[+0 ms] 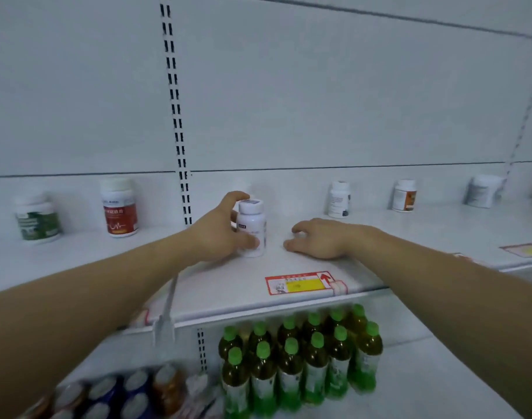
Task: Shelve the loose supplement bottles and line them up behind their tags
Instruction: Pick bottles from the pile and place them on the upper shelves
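Head view: five other bottles (338, 199) stand shelved; left hand (219, 234) grips white bottle (252, 228), seemingly not yet squared behind red tag (301, 284); right hand (322, 238) rests loosely curled, empty.

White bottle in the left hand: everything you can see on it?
The white supplement bottle looks plastic: white cap with a dark patch on top, pale label too blurred to read. It stands upright, base apparently on the white shelf, behind and left of the red-and-yellow tag. The left hand grips it, thumb across its lower front; the right hand lies apart.
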`<action>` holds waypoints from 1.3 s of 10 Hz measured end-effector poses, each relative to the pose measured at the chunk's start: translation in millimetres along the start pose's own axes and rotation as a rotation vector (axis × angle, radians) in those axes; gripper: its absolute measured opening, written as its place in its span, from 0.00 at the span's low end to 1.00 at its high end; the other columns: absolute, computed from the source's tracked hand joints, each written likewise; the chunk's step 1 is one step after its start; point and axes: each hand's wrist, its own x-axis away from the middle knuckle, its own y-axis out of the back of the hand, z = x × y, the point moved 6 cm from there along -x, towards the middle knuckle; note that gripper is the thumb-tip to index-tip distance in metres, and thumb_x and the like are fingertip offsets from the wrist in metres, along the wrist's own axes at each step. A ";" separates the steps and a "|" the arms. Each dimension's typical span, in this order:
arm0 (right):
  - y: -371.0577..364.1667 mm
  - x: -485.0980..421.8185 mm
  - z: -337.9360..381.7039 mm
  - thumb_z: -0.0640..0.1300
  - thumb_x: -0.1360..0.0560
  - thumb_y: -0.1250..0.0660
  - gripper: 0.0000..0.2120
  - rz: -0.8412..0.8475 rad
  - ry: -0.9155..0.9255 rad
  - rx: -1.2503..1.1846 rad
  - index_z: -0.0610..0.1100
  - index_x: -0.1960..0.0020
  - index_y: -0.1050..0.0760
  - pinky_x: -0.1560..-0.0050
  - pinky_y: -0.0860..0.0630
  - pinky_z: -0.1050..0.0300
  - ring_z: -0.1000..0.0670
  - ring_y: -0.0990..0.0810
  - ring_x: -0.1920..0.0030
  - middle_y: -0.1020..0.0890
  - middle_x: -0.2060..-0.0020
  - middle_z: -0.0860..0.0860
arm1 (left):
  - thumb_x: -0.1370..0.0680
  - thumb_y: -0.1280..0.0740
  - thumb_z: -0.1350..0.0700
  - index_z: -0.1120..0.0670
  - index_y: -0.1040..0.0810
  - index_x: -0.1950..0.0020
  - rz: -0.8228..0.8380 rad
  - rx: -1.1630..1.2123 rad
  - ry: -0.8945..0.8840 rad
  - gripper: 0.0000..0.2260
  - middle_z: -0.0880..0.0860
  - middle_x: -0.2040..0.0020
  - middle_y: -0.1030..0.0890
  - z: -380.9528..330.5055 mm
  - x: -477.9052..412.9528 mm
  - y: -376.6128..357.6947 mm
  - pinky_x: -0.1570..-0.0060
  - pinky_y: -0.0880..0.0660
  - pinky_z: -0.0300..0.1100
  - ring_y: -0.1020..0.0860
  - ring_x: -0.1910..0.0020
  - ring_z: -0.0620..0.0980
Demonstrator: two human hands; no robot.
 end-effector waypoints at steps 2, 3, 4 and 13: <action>-12.7 -31.7 -7.7 0.75 0.30 0.52 0.40 0.027 0.123 0.063 0.56 0.23 0.47 0.29 0.45 0.41 0.43 0.43 0.25 0.43 0.24 0.48 | 0.30 0.27 0.44 0.42 0.44 0.26 -0.229 -0.446 0.033 0.38 0.52 0.37 0.30 1.5 -19.2 -10.6 0.41 0.32 0.46 0.30 0.39 0.52; -13.9 -32.8 -10.4 0.74 0.28 0.53 0.39 0.014 0.150 0.078 0.56 0.23 0.48 0.30 0.47 0.40 0.43 0.45 0.25 0.44 0.23 0.49 | 0.30 0.29 0.41 0.47 0.45 0.24 -0.301 -0.609 0.009 0.40 0.56 0.28 0.39 0.0 -29.5 -10.7 0.32 0.40 0.51 0.42 0.28 0.56; -13.6 -32.0 -10.8 0.74 0.28 0.53 0.39 0.014 0.162 0.073 0.55 0.23 0.48 0.30 0.48 0.40 0.43 0.46 0.25 0.45 0.23 0.48 | 0.30 0.29 0.39 0.50 0.47 0.23 -0.305 -0.699 0.002 0.42 0.56 0.25 0.45 -0.2 -42.8 -13.6 0.29 0.42 0.52 0.50 0.25 0.53; -12.9 -31.3 -9.8 0.73 0.27 0.52 0.37 0.016 0.144 0.070 0.55 0.24 0.47 0.29 0.47 0.39 0.43 0.46 0.25 0.44 0.24 0.48 | 0.33 0.23 0.47 0.50 0.45 0.28 -0.367 -0.368 0.106 0.42 0.54 0.33 0.41 17.4 -70.2 -2.5 0.46 0.33 0.41 0.28 0.43 0.54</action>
